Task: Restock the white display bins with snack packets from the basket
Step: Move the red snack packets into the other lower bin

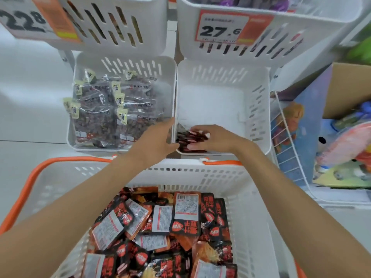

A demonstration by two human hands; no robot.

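Both forearms stretch away over the basket (pixel 220 174). The right hand (pixel 215 140) curls its fingers, clamped round a bundle of snack packets (pixel 190 139), in the near-left corner of the right white bin (pixel 260 109). The left hand (pixel 158 137), fingers straight and together, rests beside that bin's left wall.

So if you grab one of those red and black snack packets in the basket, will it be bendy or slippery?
Probably bendy: the snack packets lie crumpled and overlapping in the basket, like soft pouches. Likely a bit slippery too, since the wrappers shine. They seem light: the right hand holds several at once.
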